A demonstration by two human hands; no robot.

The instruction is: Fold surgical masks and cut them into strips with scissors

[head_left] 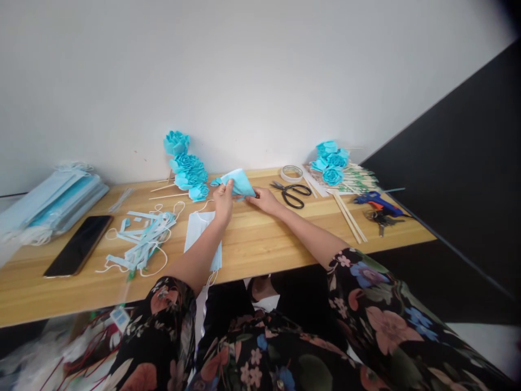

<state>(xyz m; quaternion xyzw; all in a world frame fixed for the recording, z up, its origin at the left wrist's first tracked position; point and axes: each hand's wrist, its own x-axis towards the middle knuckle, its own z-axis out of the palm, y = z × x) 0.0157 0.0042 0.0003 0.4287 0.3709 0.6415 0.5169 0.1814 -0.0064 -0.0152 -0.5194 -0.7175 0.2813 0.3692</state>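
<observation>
The table [260, 239] has a smooth, grained wood surface with a faint sheen. The wall [260, 81] is smooth and matt. The sheet [241, 183] looks like thin, soft, matt cloth; the flowers [189, 168] seem made of similar stuff, crinkled and matt. The masks [55, 195] are matt, pleated cloth with soft cord loops; the scraps [148, 239] are cloth strips and cord. The phone [79, 244] shows a smooth, glossy glass face. The scissors [286, 189] have metal blades and black, plastic-looking handles. The sticks [351, 215] are bare, matt wood. The glue gun [377, 202] is smooth plastic; the keys [381, 221] are metal. The sleeves [175, 304] are soft printed cloth.
</observation>
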